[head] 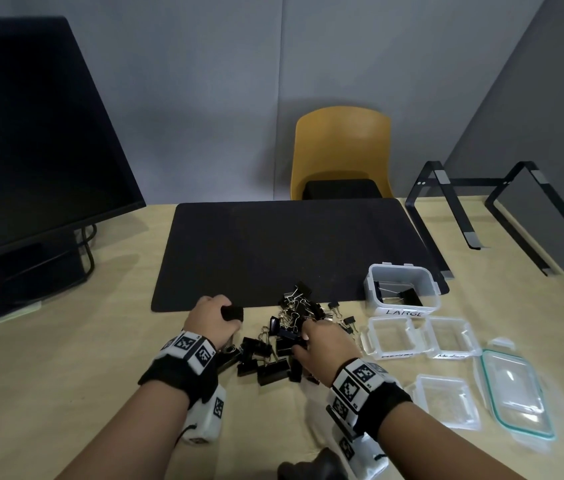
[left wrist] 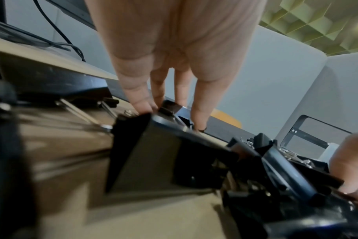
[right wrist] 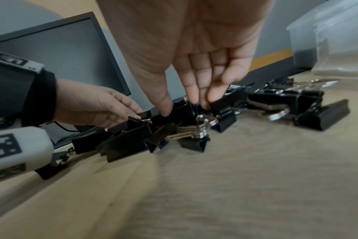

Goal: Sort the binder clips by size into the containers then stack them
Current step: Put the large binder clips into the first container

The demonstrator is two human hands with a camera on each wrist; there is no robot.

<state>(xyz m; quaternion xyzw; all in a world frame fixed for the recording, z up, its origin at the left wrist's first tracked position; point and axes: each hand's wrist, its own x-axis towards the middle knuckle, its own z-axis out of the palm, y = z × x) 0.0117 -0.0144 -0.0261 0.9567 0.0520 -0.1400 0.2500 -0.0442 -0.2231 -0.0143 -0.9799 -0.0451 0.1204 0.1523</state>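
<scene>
At ten o'clock we see a dark monitor (head: 31, 133) on its stand, cables (head: 88, 244) trailing behind. A black desk mat (head: 291, 244) lies at twelve, with a yellow chair (head: 341, 150) beyond it. At two o'clock stands a black metal laptop stand (head: 502, 209) on the wooden table (head: 83, 393).

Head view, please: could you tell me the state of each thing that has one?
Clear plastic tub labelled LARGE: open, holds black clips.
Two small clear tubs: open, empty.
Black binder clip pile: unsorted on table.
Left hand: grips a black clip.
Right hand: reaching into pile.
Black monitor: off.
</scene>
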